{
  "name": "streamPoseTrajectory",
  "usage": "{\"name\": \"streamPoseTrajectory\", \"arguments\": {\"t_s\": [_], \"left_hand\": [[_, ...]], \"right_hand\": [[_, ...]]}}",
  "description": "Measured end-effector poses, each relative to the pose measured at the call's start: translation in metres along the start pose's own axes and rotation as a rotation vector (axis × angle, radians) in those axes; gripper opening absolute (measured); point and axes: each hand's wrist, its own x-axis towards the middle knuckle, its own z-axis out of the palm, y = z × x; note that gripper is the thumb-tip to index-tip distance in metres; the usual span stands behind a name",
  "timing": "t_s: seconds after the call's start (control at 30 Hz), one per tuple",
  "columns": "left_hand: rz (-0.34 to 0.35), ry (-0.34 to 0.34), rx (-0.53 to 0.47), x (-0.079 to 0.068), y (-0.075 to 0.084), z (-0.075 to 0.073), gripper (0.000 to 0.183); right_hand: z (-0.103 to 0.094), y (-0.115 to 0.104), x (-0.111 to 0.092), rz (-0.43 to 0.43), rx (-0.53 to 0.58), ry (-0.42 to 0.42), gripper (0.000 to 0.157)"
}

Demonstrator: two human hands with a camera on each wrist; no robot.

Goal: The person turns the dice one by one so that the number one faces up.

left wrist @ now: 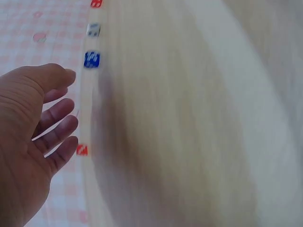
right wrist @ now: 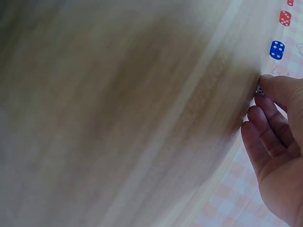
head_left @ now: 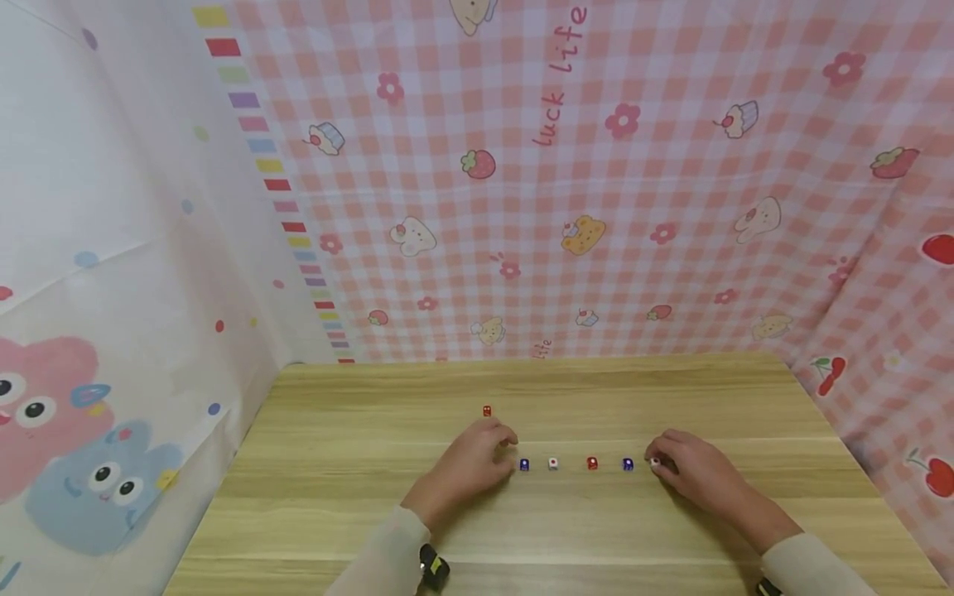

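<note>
Small dice stand in a row on the wooden table. At the row's right end, my right hand (head_left: 693, 465) pinches a white die (head_left: 655, 463) between thumb and forefinger; in the right wrist view the fingers mostly cover that white die (right wrist: 260, 90). Just left of it is a blue die (head_left: 628, 464), followed by a red die (head_left: 592, 463), a white die (head_left: 553, 463) and another blue die (head_left: 525, 465). Beside that last one, my left hand (head_left: 477, 455) holds nothing, its fingers loosely bent and apart from it. Another red die (head_left: 488, 410) sits behind the left hand.
The wooden table (head_left: 358, 463) reaches back to a pink checked cloth (head_left: 551, 190). A white printed cloth (head_left: 149, 273) hangs on the left, and more checked cloth (head_left: 902, 331) borders the right side. A black wrist strap (head_left: 434, 568) shows on the left sleeve.
</note>
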Motion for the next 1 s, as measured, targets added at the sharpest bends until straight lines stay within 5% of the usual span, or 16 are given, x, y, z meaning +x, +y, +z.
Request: {"name": "streamPoseTrajectory", "arguments": {"t_s": [0.17, 0.4, 0.67, 0.9, 1.0], "left_hand": [[-0.095, 0.065, -0.072, 0.000, -0.014, -0.011, 0.030], [-0.114, 0.137, -0.098, 0.010, -0.025, -0.029, 0.035], [-0.132, 0.111, -0.116, 0.028, -0.035, -0.034, 0.035], [-0.201, 0.061, -0.171, 0.038, -0.047, -0.025, 0.035], [-0.177, 0.050, -0.157, 0.042, -0.051, -0.020, 0.034]], "right_hand": [[0.001, 0.000, -0.001, -0.002, 0.001, 0.003, 0.018], [0.001, 0.001, 0.000, -0.019, 0.001, 0.025, 0.020], [0.001, 0.003, 0.000, -0.040, -0.012, 0.056, 0.021], [0.001, 0.003, 0.001, -0.036, 0.015, 0.033, 0.021], [0.001, 0.002, 0.000, -0.030, 0.009, 0.033, 0.021]]}}
